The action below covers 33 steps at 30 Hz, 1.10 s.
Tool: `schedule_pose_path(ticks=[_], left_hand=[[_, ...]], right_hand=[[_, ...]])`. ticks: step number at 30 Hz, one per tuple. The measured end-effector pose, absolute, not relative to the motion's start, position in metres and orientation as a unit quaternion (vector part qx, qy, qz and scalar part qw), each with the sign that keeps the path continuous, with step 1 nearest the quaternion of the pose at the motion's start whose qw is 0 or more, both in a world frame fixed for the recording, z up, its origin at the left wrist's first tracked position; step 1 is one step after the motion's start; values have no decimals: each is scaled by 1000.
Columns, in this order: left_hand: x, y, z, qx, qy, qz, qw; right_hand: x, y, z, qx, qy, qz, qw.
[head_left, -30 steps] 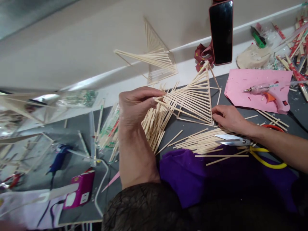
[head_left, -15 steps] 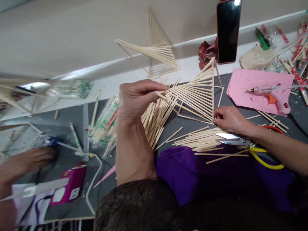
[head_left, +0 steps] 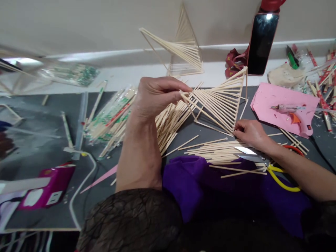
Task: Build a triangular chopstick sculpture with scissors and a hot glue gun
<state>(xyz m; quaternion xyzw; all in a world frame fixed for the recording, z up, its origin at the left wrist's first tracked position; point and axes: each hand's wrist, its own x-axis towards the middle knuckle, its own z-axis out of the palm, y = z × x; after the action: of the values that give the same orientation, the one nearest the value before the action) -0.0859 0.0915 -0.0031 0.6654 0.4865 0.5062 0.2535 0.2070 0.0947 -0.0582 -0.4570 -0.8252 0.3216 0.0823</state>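
A twisted frame of thin wooden sticks (head_left: 220,101) stands between my hands. My left hand (head_left: 162,92) pinches a stick at its upper left part, thumb and fingers pressed together. At the frame's lower right corner, my right hand (head_left: 248,132) has its fingers closed on the stick ends. Loose sticks (head_left: 210,151) lie just below the frame, and a thicker bundle of sticks (head_left: 170,122) is behind my left wrist. Scissors with yellow and red handles (head_left: 266,162) lie open under my right forearm.
A glue gun (head_left: 298,113) rests on pink foam (head_left: 265,96) at the right. A phone (head_left: 263,43) leans upright behind. Another stick frame (head_left: 181,50) stands by the wall. Wrapped sticks (head_left: 112,115) and a magenta box (head_left: 51,185) are at the left, near another person's blurred hand (head_left: 5,143).
The view has shifted to the right. The stick frame is tilted slightly differently between my hands, which keep their grip. The other person's hand is now mostly out at the left edge.
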Motion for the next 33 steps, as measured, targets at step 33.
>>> schedule_pose_path(ticks=[33], left_hand=[[-88, 92, -9, 659, 508, 503, 233]], right_hand=[[205, 99, -52, -450, -798, 392, 82]])
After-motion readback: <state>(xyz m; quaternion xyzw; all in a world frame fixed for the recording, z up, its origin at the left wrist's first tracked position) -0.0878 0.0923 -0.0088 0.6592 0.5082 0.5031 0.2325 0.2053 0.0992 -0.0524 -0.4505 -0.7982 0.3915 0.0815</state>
